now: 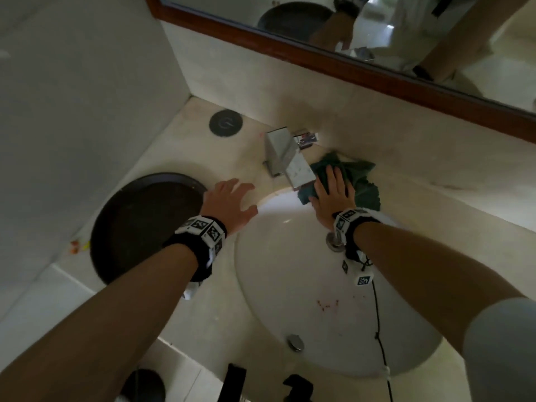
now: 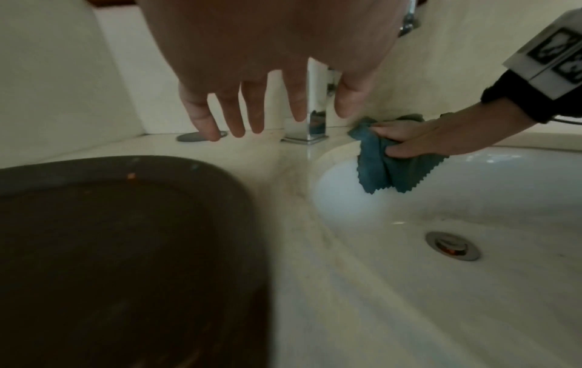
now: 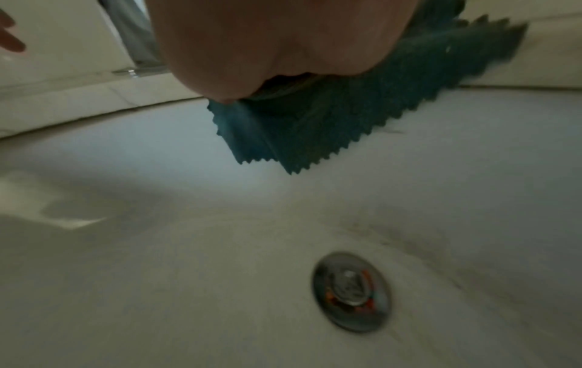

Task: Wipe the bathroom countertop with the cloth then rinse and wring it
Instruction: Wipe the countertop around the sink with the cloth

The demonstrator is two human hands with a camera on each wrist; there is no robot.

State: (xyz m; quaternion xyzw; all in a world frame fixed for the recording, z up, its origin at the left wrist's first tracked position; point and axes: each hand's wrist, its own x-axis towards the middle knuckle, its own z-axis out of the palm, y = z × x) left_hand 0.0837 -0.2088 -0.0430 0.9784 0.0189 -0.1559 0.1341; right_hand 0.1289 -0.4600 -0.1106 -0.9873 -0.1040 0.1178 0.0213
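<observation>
A teal cloth (image 1: 362, 181) with a zigzag edge lies on the beige countertop (image 1: 179, 146) just right of the chrome faucet (image 1: 287, 161), and a corner of it hangs over the white sink's rim (image 1: 278, 195). My right hand (image 1: 333, 187) presses flat on it with straight fingers. The left wrist view shows the cloth (image 2: 378, 171) draped into the basin under that hand (image 2: 415, 139). In the right wrist view the cloth (image 3: 315, 129) sticks out beneath my palm (image 3: 267, 44). My left hand (image 1: 229, 201) hovers with fingers spread over the counter left of the faucet and holds nothing.
A large dark round tray (image 1: 139, 224) sits on the counter left of the sink. A black round disc (image 1: 226, 123) lies in the back corner. The drain (image 2: 452, 245) is in the basin's middle. A wood-framed mirror (image 1: 377, 68) and walls close in the back and left.
</observation>
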